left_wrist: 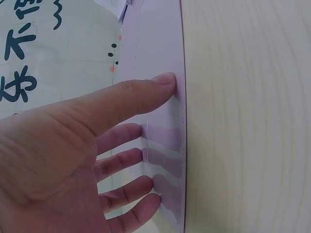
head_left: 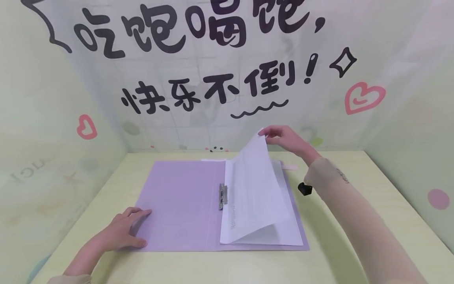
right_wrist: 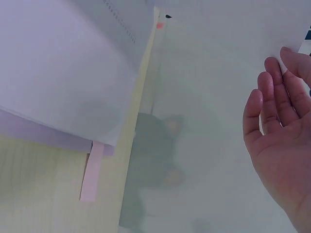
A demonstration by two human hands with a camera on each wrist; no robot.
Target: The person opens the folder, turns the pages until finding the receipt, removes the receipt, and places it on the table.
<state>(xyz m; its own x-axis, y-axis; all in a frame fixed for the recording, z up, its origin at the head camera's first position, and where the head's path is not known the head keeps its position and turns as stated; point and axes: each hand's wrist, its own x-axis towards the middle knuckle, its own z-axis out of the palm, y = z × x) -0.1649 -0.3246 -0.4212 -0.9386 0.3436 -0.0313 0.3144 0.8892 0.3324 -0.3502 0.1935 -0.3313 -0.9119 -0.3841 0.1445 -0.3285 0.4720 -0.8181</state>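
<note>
A purple folder lies spread flat on the table, with a metal clip near its spine. White sheets of paper rest on its right side. My right hand pinches the far corner of the top sheet between thumb and fingers and lifts it, so the page curves upward. In the right wrist view the raised sheet meets the fingertips. My left hand rests on the folder's left cover, thumb and fingers spread near its edge; the left wrist view shows the fingertips touching the purple cover.
A pink tab sticks out past the folder's far right edge. To the right of the folder is a small black object beside my right forearm. A printed curtain stands behind the wooden table and along both sides.
</note>
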